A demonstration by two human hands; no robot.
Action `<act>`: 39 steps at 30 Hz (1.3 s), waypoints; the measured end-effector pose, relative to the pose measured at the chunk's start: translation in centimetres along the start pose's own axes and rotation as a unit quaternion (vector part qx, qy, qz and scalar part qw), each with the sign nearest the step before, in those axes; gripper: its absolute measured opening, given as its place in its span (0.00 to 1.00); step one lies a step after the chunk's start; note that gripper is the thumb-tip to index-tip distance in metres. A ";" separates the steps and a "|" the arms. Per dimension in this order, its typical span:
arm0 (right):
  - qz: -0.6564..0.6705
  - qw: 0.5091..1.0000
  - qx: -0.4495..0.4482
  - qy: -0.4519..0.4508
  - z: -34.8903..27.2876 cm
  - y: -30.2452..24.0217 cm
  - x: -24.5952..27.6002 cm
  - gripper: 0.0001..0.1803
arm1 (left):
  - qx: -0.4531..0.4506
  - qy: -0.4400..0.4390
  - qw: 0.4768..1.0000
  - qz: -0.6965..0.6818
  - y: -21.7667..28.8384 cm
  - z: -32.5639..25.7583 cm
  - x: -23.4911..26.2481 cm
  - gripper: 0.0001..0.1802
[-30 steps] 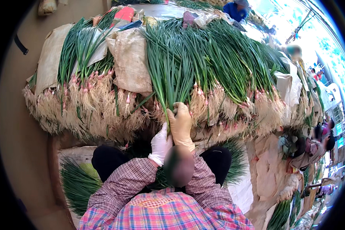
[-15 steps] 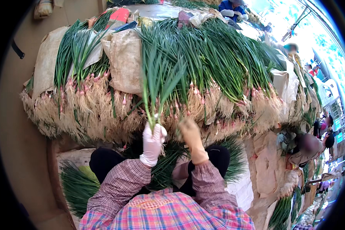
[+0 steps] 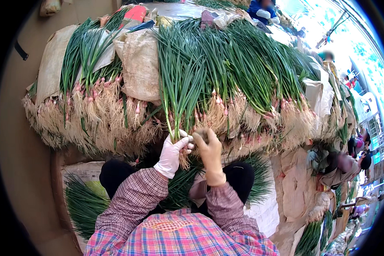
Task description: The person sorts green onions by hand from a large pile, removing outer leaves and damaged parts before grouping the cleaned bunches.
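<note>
My left hand [image 3: 173,152], in a white glove, grips a bunch of green onions [image 3: 181,85] just above its roots and holds it upright. The leaves fan up in front of the big heap of green onions [image 3: 251,77]. My right hand [image 3: 208,147], bare or in a tan glove, is at the bunch's pale root end, its fingers pinching the roots beside my left hand. Both hands hover over my lap, where more green onions [image 3: 179,187] lie across my dark trousers.
The heap rests on tan sacks [image 3: 138,64], roots toward me. A pile of loose green leaves [image 3: 83,202] lies at lower left on a sheet. Other people [image 3: 343,164] work at the right, and one in blue [image 3: 262,8] sits beyond the heap.
My left hand with the bunch has shifted slightly left and lifted it. My right hand dropped toward my lap, then came back up to the root end.
</note>
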State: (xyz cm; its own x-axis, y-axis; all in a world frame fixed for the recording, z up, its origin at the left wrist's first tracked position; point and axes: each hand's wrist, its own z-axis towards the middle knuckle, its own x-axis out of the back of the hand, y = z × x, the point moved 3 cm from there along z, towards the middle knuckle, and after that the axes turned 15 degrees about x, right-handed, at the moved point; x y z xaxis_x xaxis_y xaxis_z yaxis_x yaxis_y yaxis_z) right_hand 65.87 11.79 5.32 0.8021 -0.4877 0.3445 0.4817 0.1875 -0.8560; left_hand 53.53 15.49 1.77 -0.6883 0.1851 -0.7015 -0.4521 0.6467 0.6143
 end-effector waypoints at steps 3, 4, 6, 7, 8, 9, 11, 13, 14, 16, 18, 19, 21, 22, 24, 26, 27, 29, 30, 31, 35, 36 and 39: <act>0.367 0.906 -0.207 -0.047 1.7 2.2 -2.7 0.12 | 0.012 0.008 1.000 -0.001 0.3 -0.8 -0.5 0.03; 0.345 0.917 -0.199 -0.013 1.3 2.1 -3.1 0.11 | 0.005 0.020 1.000 0.013 0.4 -1.0 -0.5 0.02; 0.171 0.982 -0.071 0.046 1.0 2.9 -3.9 0.09 | 0.009 0.006 1.000 0.008 0.5 -0.8 -0.3 0.03; 0.173 0.981 -0.039 0.082 0.9 3.3 -4.1 0.09 | 0.014 -0.008 1.000 -0.002 0.6 -0.8 -0.4 0.04; 0.305 0.936 -0.142 0.104 1.0 1.0 -3.9 0.10 | 0.019 -0.014 1.000 -0.013 0.8 -1.0 0.1 0.04; 0.355 0.913 -0.177 0.097 1.2 2.4 -2.8 0.09 | 0.045 -0.035 0.998 -0.032 1.2 -1.5 -1.0 0.04; 0.190 0.950 -0.244 -0.043 1.5 2.2 -1.9 0.07 | 0.061 -0.035 0.997 -0.037 1.1 -1.7 -1.1 0.03; 0.368 0.887 -0.266 -0.090 0.8 2.1 -2.8 0.11 | 0.096 -0.026 0.993 -0.058 1.2 -1.5 -0.1 0.03; 0.440 0.844 -0.301 -0.064 1.3 0.0 -2.6 0.13 | 0.120 -0.024 0.989 -0.078 1.1 -1.6 0.4 0.04; 0.544 0.808 -0.221 -0.044 2.1 3.9 -2.1 0.12 | 0.139 -0.075 0.984 -0.083 0.5 -1.2 -0.6 0.05; 0.540 0.806 -0.234 -0.056 2.0 4.0 -3.2 0.12 | 0.113 -0.033 0.992 -0.045 0.4 -1.4 -0.6 0.06; 0.535 0.810 -0.233 -0.049 2.1 4.1 -3.4 0.12 | 0.091 -0.023 0.995 -0.022 0.4 -1.2 -0.5 0.07; 0.542 0.803 -0.244 -0.041 2.3 2.8 -3.4 0.13 | 0.113 -0.040 0.992 -0.026 0.7 -1.4 -0.4 0.08; 0.555 0.792 -0.251 -0.039 2.2 2.1 -3.2 0.13 | 0.124 -0.049 0.991 -0.028 0.9 -1.4 -0.2 0.09; 0.580 0.776 -0.246 -0.028 1.9 1.8 -2.8 0.14 | 0.164 -0.090 0.980 -0.071 1.2 -1.2 -0.4 0.10; 0.609 0.760 -0.224 -0.022 1.9 2.8 -3.2 0.14 | 0.177 -0.083 0.977 -0.086 1.0 -1.6 -0.7 0.10; 0.588 0.767 -0.256 0.021 1.8 2.5 -3.2 0.12 | 0.175 -0.073 0.979 -0.081 1.0 -1.6 -0.8 0.10; 0.566 0.792 -0.228 0.000 1.9 2.8 -3.0 0.11 | 0.168 -0.053 0.982 -0.072 0.9 -1.7 -1.1 0.09; 0.554 0.804 -0.215 -0.011 2.0 2.9 -2.8 0.10 | 0.154 -0.034 0.987 -0.043 0.8 -1.7 -1.1 0.09; 0.492 0.846 -0.206 -0.004 1.8 3.1 -2.5 0.06 | 0.139 -0.015 0.990 -0.015 0.8 -1.7 -1.0 0.09; 0.022 0.990 0.000 0.140 3.2 2.1 -0.1 0.05 | 0.028 0.018 0.997 0.066 0.7 -3.0 -2.2 0.08; -0.041 0.995 0.076 0.059 3.2 1.8 0.0 0.07 | -0.003 0.008 0.997 0.077 1.1 -3.4 -2.7 0.07; -0.010 0.921 -0.084 -0.381 2.6 1.0 0.0 0.14 | -0.053 0.045 0.996 0.049 3.1 -3.5 -2.4 0.14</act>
State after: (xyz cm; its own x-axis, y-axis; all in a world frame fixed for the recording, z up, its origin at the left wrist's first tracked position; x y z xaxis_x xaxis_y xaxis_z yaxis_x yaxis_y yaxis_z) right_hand 67.25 14.24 5.44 0.8393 0.2629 0.4759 0.4888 0.0185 -0.8722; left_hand 51.81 14.46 6.62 -0.7783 0.1731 -0.6035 -0.4337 0.5468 0.7162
